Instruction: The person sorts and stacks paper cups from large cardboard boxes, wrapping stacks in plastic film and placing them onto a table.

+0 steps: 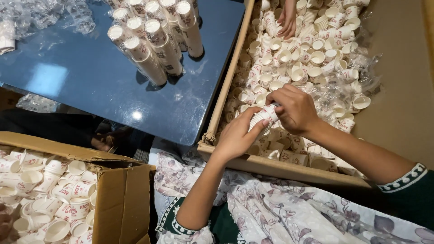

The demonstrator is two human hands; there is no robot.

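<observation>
My left hand (237,135) and my right hand (294,109) meet over a big cardboard tray (226,81) full of loose small white paper cups (316,58). Both hands grip a short nested stack of paper cups (263,118): the left cradles it from below, and the right pinches its top end. The stack lies tilted just above the heap. Several tall stacks of nested cups (156,40) stand on the blue table (90,77) to the left.
Another person's hand (287,18) reaches into the far end of the tray. A cardboard box (122,194) of loose cups sits at lower left. Crumpled clear plastic bags (40,16) lie at the table's far left and in the tray's right part.
</observation>
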